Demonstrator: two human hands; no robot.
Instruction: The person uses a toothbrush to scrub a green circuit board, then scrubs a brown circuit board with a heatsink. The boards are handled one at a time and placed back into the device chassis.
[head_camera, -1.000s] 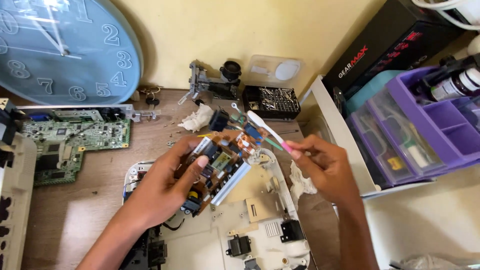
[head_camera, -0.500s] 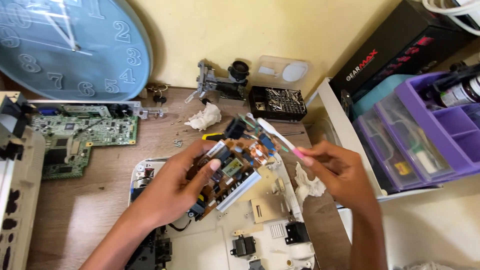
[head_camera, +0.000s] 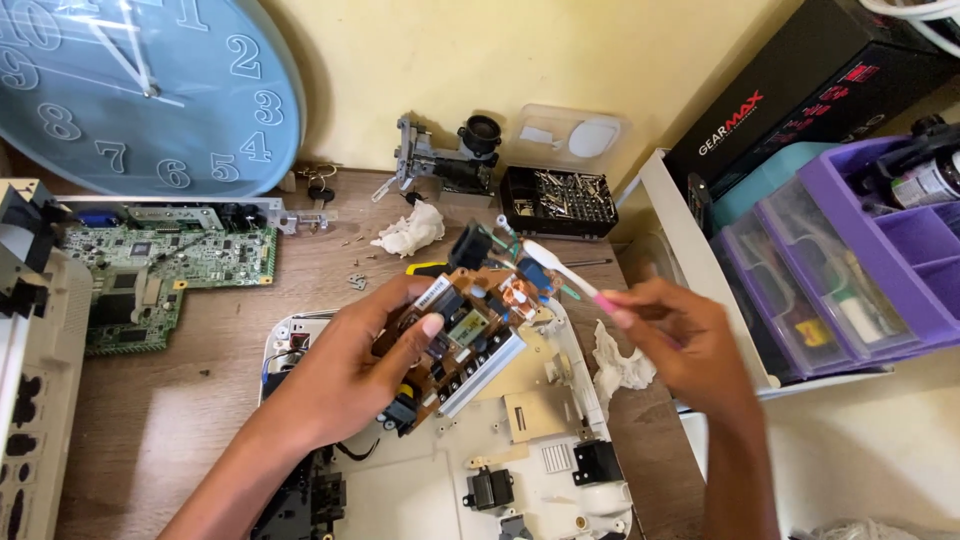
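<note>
Since a moment ago the brown circuit board (head_camera: 465, 335) has tipped a little closer to the person, and the toothbrush (head_camera: 560, 272) has slid so its white head now sits by the copper coil at the board's upper corner. Off to the left, a blue wall clock (head_camera: 130, 90) leans against the yellow wall above a green circuit board (head_camera: 165, 270) lying on the wooden bench (head_camera: 190, 400). Next along, the left hand (head_camera: 345, 375) is closed around the brown board, thumb across its top face, holding it tilted above the opened white casing (head_camera: 520, 470). To its right, the right hand (head_camera: 685, 345) pinches the toothbrush's pink handle between fingertips and thumb. Further right stand purple plastic drawers (head_camera: 860, 270). From where I stand, the risk looks to be the bristles snagging a thin wire or small part on the crowded board, or the tilted board slipping from that one-handed hold onto the casing below.
</note>
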